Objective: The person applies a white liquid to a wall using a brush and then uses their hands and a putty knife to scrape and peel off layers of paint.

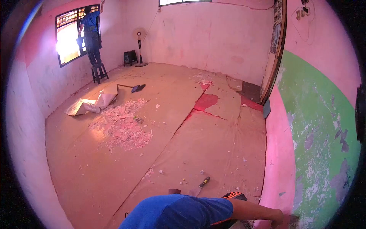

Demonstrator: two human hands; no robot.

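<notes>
My left arm, in a blue sleeve, reaches across the bottom to the right. My left hand (279, 218) is at the lower right, close to the base of the wall (316, 171) with peeling green paint. Its fingers are hidden, and a dark patch lies just beside it; whether it holds anything is unclear. My right hand is out of view. A scraper (204, 182) with a black and yellow handle lies on the floor beyond my sleeve. Part of a dark shoe with orange stripes (235, 195) shows behind my arm.
Another person (90, 32) in blue stands on a stool (100, 73) at the window, one arm raised. Paint debris (126, 126) is heaped on the floor covering, near a bent sheet (105, 100) and a dustpan (138, 88). A fan (140, 49) stands by the back wall.
</notes>
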